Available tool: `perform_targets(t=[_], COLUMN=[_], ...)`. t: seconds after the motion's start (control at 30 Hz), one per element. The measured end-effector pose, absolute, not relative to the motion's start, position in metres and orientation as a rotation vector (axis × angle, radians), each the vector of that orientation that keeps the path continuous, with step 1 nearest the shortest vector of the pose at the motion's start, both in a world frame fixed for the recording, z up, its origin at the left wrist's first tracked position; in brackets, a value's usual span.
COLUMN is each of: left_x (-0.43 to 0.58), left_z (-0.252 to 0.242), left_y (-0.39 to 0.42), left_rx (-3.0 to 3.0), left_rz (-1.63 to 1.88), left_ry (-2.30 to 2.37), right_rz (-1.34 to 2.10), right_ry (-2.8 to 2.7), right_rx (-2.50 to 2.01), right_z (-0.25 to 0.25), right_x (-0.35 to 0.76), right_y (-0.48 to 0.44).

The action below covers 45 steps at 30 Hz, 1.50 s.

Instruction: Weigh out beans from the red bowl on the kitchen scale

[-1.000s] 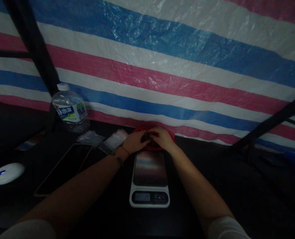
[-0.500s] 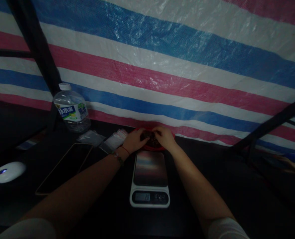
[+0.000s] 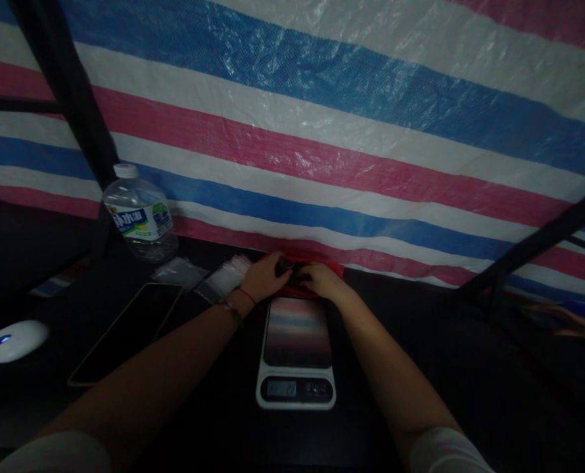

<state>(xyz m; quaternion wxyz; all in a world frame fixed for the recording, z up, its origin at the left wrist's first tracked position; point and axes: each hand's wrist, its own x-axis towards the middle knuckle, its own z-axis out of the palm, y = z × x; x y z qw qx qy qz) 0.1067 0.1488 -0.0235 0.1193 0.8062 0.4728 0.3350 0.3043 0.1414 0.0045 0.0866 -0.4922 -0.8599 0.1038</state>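
Beyond the scale lies a red plastic bag or shallow dish (image 3: 329,263) with a dark brown, crumbly-looking mass (image 3: 300,276) in it. My left hand (image 3: 267,276), with a red cord and beads at its wrist, reaches in from the left, its fingers curled into the dark stuff. From the right, my right hand (image 3: 322,279) dips in with bent fingers. Both sets of fingertips are partly hidden, and what they pinch is too dark to make out. Close in front of both hands stands a white kitchen scale (image 3: 297,351) with a shiny plate; its display is lit.
Left of my hands lie small clear zip bags (image 3: 223,279), more clear bags (image 3: 180,272), a dark phone (image 3: 127,332) and a white mouse (image 3: 15,341). A large clear bottle (image 3: 142,220) stands behind them. Striped sheeting (image 3: 322,151) closes the back. Another person's hand (image 3: 581,325) shows at far right.
My right hand has shifted slightly lower, and its fingers now reach further into the dark mass. More of the red material shows behind it. The left hand stays nearly in place.
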Motion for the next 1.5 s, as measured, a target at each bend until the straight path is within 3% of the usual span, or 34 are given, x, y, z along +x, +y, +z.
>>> perform_targets(t=[0.57,0.73,0.9,1.07,1.5], left_x=[0.108,0.109,0.108,0.108,0.107], left_z=[-0.016,-0.018,-0.015,-0.015,-0.019], left_y=[0.142,0.143,0.142,0.142,0.144], left_rx=[2.529,2.507,2.488,2.471,2.463], left_rz=[0.755,0.79,0.83,0.85,0.881], left_ry=[1.279,1.278,1.263,1.338,1.307], right_rz=[0.25,0.365,0.203,0.446,0.207], right_ry=[-1.966,-2.094,-2.099,-2.505,-2.563], right_rx=[-1.288,-1.191,-1.346,-1.5,-1.567], right_z=[0.013,0.017,0.024,0.025,0.01], right_x=[0.292,0.284,0.294,0.305,0.297], right_y=[0.14,0.134,0.135,0.13,0.135])
